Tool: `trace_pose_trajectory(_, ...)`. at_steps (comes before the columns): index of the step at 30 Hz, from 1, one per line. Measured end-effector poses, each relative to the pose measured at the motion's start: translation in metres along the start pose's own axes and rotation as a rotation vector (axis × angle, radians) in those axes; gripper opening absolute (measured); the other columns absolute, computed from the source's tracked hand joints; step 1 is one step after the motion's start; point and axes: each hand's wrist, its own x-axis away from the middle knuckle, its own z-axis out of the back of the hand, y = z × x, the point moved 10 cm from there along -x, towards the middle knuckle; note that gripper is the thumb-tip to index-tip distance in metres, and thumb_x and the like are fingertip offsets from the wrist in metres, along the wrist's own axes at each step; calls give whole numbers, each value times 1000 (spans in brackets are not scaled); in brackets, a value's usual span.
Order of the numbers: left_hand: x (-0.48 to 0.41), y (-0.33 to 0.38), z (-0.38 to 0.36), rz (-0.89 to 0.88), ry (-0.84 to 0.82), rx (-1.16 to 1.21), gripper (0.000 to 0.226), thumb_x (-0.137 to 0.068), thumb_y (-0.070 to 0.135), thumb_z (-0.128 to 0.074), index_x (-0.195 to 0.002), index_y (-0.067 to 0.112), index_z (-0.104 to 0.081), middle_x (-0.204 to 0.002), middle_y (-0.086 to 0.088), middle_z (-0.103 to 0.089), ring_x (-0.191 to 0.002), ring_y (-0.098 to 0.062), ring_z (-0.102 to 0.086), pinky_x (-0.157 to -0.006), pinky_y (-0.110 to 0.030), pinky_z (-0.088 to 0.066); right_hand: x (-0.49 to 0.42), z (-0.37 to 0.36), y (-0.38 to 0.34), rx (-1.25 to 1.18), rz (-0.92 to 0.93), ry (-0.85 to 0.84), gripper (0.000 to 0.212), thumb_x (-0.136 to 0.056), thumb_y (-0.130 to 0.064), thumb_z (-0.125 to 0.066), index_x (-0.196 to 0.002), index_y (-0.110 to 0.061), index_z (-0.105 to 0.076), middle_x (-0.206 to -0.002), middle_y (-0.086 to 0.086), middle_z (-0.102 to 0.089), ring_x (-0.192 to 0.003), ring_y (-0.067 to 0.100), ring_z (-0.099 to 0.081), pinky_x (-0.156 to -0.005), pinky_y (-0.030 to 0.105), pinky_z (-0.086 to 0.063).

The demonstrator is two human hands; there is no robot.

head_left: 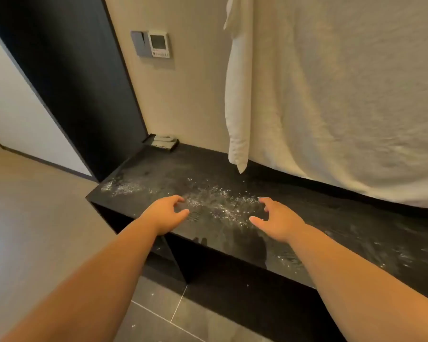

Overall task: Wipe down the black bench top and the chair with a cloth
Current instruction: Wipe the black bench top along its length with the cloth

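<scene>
The black bench top [158,169] runs from the centre left to the lower right and is speckled with white dust or crumbs [220,206]. My left hand [167,214] hovers over its front edge, fingers loosely curled and holding nothing. My right hand [276,218] hovers to the right of the dusty patch, fingers spread and loosely curved, also holding nothing. A white cloth [237,95] hangs down from above, its tip just over the bench. No chair is in view.
A large white sheet [356,107] drapes over the right side down to the bench's back. A small black tray with folded items [162,141] sits at the bench's far left corner. A wall control panel [158,44] and a dark door panel [67,70] are at left.
</scene>
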Motion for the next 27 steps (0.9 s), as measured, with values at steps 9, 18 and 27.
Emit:
trace_pose_trajectory(9, 19, -94, -4, 158, 21, 102, 58, -102, 52, -62, -151, 22, -54, -142, -2, -64, -124, -22, -63, -103, -33, -48, -27, -65, -69, 83, 75, -137, 82, -93, -71, -56, -159, -32, -29, -148, 0, -53, -122, 20, -61, -101, 38, -51)
trace_pose_trajectory(18, 19, -187, 17, 237, -7, 160, 58, -102, 49, -63, -153, 23, -52, -148, -5, -60, -129, -24, -62, -111, -41, -48, -65, -126, -151, 90, 104, -219, 84, -91, -73, -55, -160, -35, -25, -149, 1, -52, -124, 21, -59, -101, 39, -51)
trace_pose_trajectory(27, -3, -300, 40, 272, -63, 129, 59, -104, 48, -59, -156, 23, -48, -152, -5, -57, -133, -23, -59, -111, -36, -46, -114, -193, -245, 96, 113, -273, 80, -94, -71, -53, -160, -36, -24, -148, -3, -50, -120, 17, -59, -99, 37, -52)
